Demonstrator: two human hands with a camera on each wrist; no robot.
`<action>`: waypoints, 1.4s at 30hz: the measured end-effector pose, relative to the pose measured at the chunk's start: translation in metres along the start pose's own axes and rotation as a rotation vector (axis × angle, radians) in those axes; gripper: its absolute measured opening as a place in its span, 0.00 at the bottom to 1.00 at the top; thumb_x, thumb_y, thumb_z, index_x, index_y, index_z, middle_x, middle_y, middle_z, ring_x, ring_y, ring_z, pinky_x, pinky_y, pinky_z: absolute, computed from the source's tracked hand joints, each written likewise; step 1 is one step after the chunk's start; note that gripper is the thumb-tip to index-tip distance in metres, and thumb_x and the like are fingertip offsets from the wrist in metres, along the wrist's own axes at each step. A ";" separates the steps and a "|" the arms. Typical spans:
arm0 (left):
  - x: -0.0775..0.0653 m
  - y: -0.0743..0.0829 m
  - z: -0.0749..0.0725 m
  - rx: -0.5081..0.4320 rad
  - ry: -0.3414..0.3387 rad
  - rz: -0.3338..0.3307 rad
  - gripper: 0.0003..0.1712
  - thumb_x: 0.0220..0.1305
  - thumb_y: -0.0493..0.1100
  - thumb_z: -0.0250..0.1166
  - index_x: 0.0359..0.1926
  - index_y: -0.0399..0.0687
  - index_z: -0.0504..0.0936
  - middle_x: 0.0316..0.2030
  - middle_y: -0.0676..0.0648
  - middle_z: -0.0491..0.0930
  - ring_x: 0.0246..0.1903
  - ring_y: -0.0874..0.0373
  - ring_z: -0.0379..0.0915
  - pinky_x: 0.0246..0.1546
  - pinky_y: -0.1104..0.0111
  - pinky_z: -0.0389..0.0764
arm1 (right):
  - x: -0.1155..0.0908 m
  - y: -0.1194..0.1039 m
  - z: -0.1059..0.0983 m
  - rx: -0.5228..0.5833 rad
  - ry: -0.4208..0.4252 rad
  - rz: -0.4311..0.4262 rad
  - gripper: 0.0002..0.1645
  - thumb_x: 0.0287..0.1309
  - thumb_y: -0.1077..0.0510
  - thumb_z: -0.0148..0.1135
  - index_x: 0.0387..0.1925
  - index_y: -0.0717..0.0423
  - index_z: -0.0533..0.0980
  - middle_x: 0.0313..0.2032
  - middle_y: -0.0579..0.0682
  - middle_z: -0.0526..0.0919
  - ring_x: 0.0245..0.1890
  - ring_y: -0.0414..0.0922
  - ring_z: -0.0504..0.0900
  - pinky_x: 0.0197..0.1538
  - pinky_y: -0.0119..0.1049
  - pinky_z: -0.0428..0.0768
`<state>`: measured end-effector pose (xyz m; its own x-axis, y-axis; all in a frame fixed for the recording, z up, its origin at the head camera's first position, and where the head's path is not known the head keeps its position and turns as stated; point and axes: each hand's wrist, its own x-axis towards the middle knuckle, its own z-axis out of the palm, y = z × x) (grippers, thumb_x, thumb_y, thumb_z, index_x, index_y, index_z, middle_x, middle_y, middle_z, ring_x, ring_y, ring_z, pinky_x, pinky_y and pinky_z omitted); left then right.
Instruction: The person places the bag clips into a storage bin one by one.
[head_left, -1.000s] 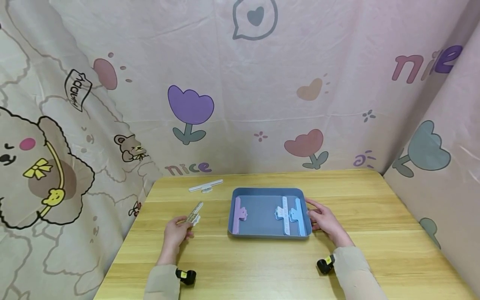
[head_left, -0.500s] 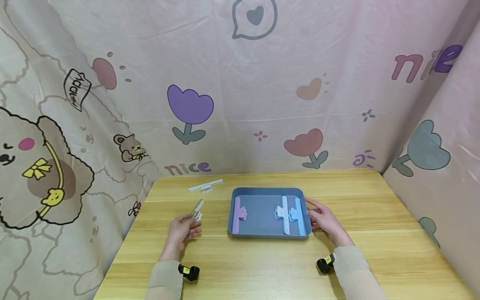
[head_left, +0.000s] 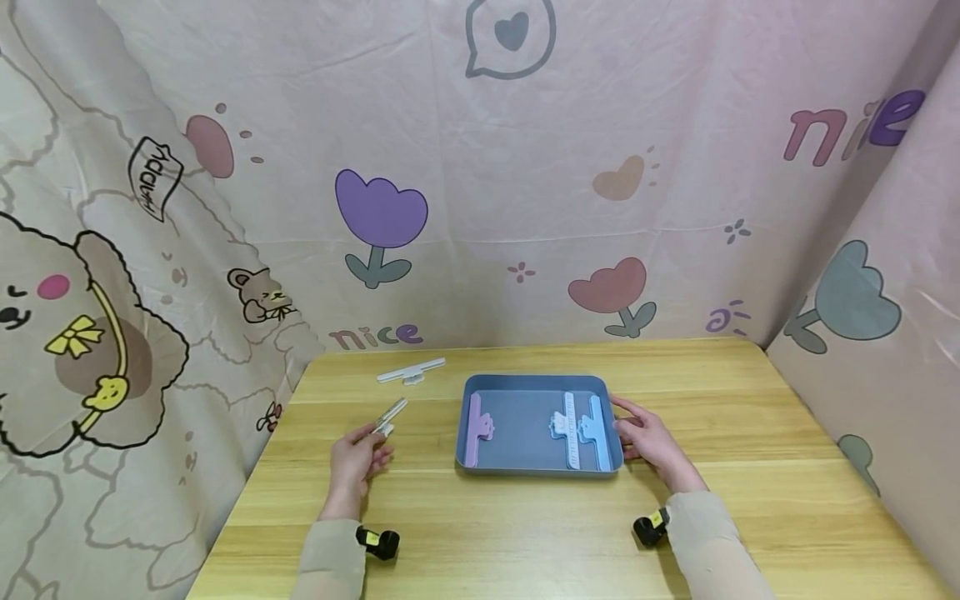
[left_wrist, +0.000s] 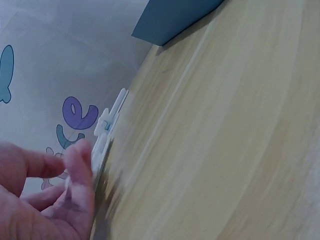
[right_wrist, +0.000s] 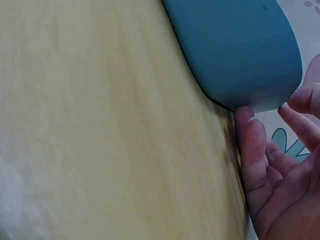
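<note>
My left hand point(head_left: 354, 467) pinches a pale, long-bar clip point(head_left: 392, 413) by its near end, just over the left part of the table. In the left wrist view the left hand point(left_wrist: 55, 195) has its thumb and fingers close together. My right hand point(head_left: 648, 440) rests with its fingertips against the right end of a blue-grey tray point(head_left: 536, 475). Up close, the right hand point(right_wrist: 285, 175) touches the tray's outer wall point(right_wrist: 245, 55) with spread fingers. Inside the tray lie a purple clip point(head_left: 473, 433) at the left, and a white clip point(head_left: 572, 437) and a light blue clip point(head_left: 597, 437) at the right.
Another white clip point(head_left: 411, 372) lies near the table's back left edge. The wooden table point(head_left: 510, 533) ends at a printed curtain point(head_left: 487, 167) behind, with more curtain on both sides. Small black cameras sit at both wrists.
My left hand has shifted slightly right, then a little back left, while the pinched clip has turned in the fingers. The right hand and the tray have stayed in place.
</note>
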<state>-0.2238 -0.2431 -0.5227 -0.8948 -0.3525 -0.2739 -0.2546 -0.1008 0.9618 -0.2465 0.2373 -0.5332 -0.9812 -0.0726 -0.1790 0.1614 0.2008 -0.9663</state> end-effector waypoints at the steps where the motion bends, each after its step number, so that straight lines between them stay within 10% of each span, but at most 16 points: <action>1: 0.000 0.000 -0.001 0.006 0.026 0.018 0.23 0.71 0.33 0.56 0.64 0.27 0.69 0.42 0.34 0.80 0.24 0.61 0.79 0.22 0.74 0.80 | 0.000 0.000 0.000 0.002 -0.001 0.000 0.35 0.66 0.65 0.53 0.73 0.57 0.59 0.51 0.69 0.77 0.35 0.50 0.84 0.31 0.44 0.84; 10: 0.004 -0.004 -0.002 0.065 0.145 0.102 0.18 0.68 0.35 0.59 0.52 0.24 0.78 0.29 0.41 0.83 0.19 0.64 0.76 0.14 0.74 0.75 | 0.001 0.000 0.000 0.002 -0.001 0.003 0.36 0.66 0.64 0.53 0.74 0.56 0.58 0.52 0.70 0.77 0.34 0.50 0.83 0.31 0.45 0.84; 42: 0.007 -0.006 0.004 0.232 -0.025 0.087 0.24 0.60 0.28 0.62 0.57 0.25 0.71 0.36 0.37 0.80 0.20 0.60 0.74 0.17 0.74 0.74 | 0.003 0.003 0.001 -0.018 0.016 0.025 0.35 0.65 0.64 0.53 0.73 0.53 0.61 0.51 0.67 0.78 0.33 0.49 0.83 0.31 0.43 0.84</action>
<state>-0.2298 -0.2408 -0.5307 -0.9251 -0.3271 -0.1928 -0.2513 0.1465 0.9568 -0.2489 0.2370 -0.5364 -0.9784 -0.0518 -0.2000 0.1842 0.2196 -0.9580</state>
